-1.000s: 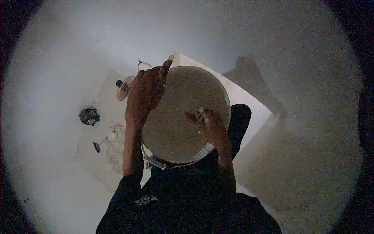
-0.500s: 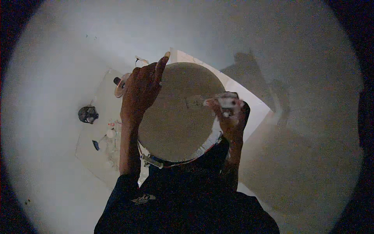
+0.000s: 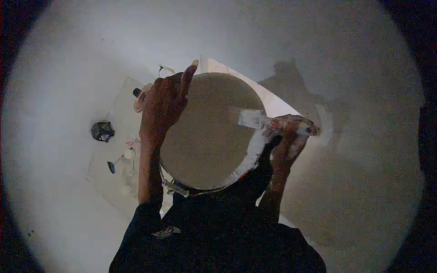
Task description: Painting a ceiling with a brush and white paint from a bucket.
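Note:
A round, drum-like thing (image 3: 205, 132) with a flat brownish-grey top is tilted up in front of my body. White coating covers a band along its right rim, and a metal fitting (image 3: 176, 187) shows at its lower left edge. My left hand (image 3: 161, 107) grips the upper left rim, one finger stretched out along the far edge. At the right rim, my right hand (image 3: 289, 141) is closed around what looks like a flat paintbrush (image 3: 249, 119). Its pale, wide end lies over the top surface, and its handle end sticks out to the right.
A white sheet (image 3: 277, 103) lies under the drum-like thing on the pale floor. To the left, a clear sheet (image 3: 119, 109) bears a dark rounded object (image 3: 103, 131), a small dark-ended tool (image 3: 111, 167) and a pinkish round item (image 3: 139, 101) close to my left hand.
My right hand has moved outward to the right, past the rim, and the brush's pale end now shows over the top. My left hand stays put.

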Demonstrator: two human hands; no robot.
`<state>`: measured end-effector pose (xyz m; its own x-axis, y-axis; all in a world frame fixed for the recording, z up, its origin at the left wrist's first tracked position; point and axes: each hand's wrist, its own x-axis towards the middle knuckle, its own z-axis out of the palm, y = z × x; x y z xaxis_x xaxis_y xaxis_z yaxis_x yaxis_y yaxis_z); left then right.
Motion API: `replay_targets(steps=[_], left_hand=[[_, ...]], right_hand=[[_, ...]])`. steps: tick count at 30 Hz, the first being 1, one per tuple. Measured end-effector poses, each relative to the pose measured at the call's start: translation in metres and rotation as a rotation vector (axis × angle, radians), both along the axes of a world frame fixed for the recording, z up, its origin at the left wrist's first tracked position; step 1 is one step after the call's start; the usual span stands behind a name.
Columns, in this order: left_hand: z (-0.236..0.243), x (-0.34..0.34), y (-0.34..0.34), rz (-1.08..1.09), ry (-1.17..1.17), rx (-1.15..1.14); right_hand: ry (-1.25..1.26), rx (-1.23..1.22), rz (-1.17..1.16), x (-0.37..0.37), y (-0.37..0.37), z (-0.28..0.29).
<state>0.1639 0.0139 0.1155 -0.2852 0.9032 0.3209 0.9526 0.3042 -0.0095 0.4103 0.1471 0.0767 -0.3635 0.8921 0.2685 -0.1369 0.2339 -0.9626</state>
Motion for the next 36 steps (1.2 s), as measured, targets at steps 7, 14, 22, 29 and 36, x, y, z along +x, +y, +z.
replay_targets(steps=[7, 14, 22, 29, 36], left_hand=[[0.005, 0.002, 0.002, 0.024, -0.113, 0.012], [-0.001, 0.001, 0.0, 0.064, -0.033, -0.052], [-0.006, -0.006, 0.0, 0.045, -0.013, -0.045], [-0.002, -0.005, 0.002, 0.01, -0.037, 0.035], [-0.001, -0.006, 0.0, -0.037, 0.043, 0.056]], right_hand=[[-0.523, 0.404, 0.055, -0.012, -0.005, -0.017], [-0.519, 0.185, 0.115, -0.003, 0.01, -0.014], [-0.586, 0.132, 0.126, -0.015, 0.049, -0.022], [-0.328, 0.259, 0.458, -0.041, 0.079, 0.003], [-0.478, 0.218, 0.445, -0.051, 0.076, 0.027]])
